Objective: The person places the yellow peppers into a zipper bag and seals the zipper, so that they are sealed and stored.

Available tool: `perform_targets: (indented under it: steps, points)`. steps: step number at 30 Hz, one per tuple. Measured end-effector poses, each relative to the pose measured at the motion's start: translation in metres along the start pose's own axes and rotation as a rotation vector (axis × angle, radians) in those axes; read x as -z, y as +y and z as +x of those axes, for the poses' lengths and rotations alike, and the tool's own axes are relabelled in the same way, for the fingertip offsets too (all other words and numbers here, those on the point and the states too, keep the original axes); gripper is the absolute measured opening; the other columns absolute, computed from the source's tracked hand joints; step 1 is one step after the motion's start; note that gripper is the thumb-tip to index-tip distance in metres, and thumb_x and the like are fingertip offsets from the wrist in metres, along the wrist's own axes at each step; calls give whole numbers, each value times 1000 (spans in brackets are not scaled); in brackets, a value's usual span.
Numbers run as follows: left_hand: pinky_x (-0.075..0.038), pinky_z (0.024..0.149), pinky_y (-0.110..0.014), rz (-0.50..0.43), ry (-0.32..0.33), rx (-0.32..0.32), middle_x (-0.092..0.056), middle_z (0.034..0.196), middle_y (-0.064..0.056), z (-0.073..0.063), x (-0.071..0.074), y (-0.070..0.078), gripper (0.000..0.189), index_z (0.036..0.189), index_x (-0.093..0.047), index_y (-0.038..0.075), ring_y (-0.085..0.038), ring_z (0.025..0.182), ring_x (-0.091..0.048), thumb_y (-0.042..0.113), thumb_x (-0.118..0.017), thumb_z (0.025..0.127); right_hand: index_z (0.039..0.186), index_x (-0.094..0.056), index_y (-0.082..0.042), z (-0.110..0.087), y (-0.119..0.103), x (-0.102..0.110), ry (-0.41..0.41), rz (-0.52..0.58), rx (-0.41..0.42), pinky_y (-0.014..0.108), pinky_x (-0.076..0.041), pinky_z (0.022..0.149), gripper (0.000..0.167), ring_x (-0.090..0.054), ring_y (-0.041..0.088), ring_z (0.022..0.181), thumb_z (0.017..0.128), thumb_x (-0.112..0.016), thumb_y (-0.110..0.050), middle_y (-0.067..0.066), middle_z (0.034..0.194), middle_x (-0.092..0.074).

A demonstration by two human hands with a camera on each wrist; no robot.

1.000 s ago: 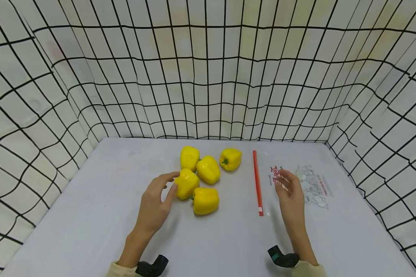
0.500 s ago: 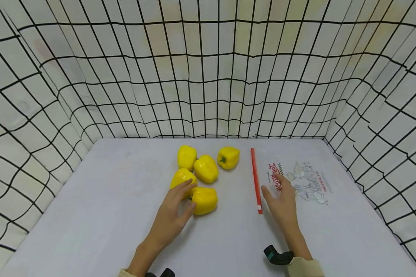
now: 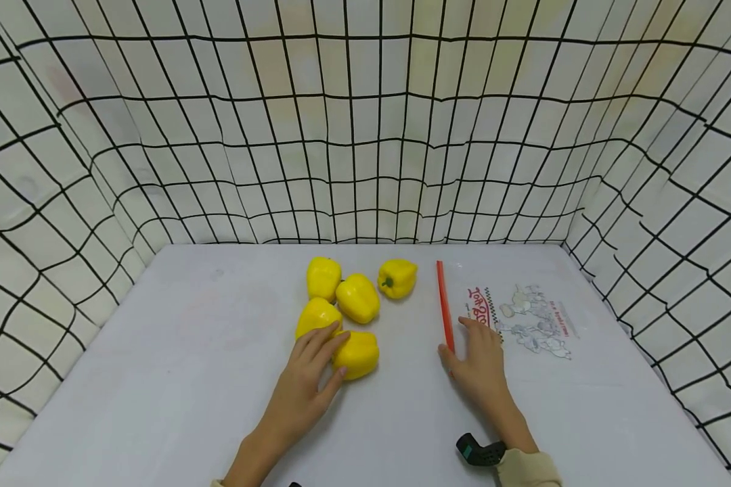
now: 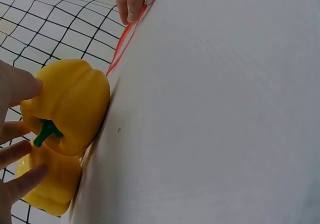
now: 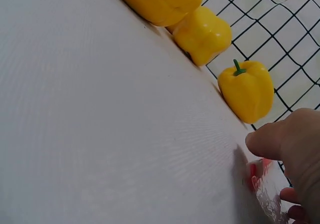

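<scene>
My left hand [image 3: 304, 382] reaches over the nearest yellow bell pepper [image 3: 357, 355]. Its thumb lies at the near side, and the fingers spread loosely over the stem end. In the left wrist view this pepper [image 4: 70, 103] shows its green stem, with a fingertip right against its skin. A second yellow bell pepper [image 3: 317, 316] sits partly behind my fingertips. On the right lies a clear plastic zip bag [image 3: 536, 321] with a red strip along its left edge and printed cartoon figures. My right hand [image 3: 484, 368] holds the near corner at that strip; crumpled plastic [image 5: 267, 194] shows between thumb and fingers.
Three more yellow bell peppers, a back left one [image 3: 324, 277], a middle one [image 3: 358, 299] and one set apart [image 3: 397, 279], stand farther back on the white table [image 3: 219, 325]. Black netting [image 3: 365, 135] over pale sheeting encloses the back and both sides.
My left hand has moved right from the second pepper to the nearest one. My right hand has come left and down from over the bag to the near end of its red strip.
</scene>
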State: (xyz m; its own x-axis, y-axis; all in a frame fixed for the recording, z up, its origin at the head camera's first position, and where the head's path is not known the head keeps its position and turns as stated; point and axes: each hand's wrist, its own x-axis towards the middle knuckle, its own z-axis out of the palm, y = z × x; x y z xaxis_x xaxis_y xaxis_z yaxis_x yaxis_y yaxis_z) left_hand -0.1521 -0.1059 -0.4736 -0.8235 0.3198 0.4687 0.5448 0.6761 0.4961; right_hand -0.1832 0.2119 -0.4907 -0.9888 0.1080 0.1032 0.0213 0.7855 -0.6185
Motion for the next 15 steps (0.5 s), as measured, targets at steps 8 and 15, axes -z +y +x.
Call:
perform_targets:
  steps: [8, 15]
  points:
    - [-46, 116, -48, 32, 21, -30, -52, 159, -2, -1, 0, 0, 57, 146, -59, 17, -25, 142, -45, 17, -79, 92, 143, -53, -2, -3, 2, -3, 57, -78, 85, 62, -34, 118, 57, -40, 41, 143, 93, -70, -23, 20, 149, -51]
    - [-50, 109, -46, 52, 26, -45, -54, 156, -3, 0, 0, 1, 65, 146, -58, 17, -24, 134, -46, 13, -85, 86, 140, -58, -2, -8, -2, 3, 63, -109, 125, 63, -38, 115, 49, -45, 43, 139, 97, -67, -24, 21, 145, -55]
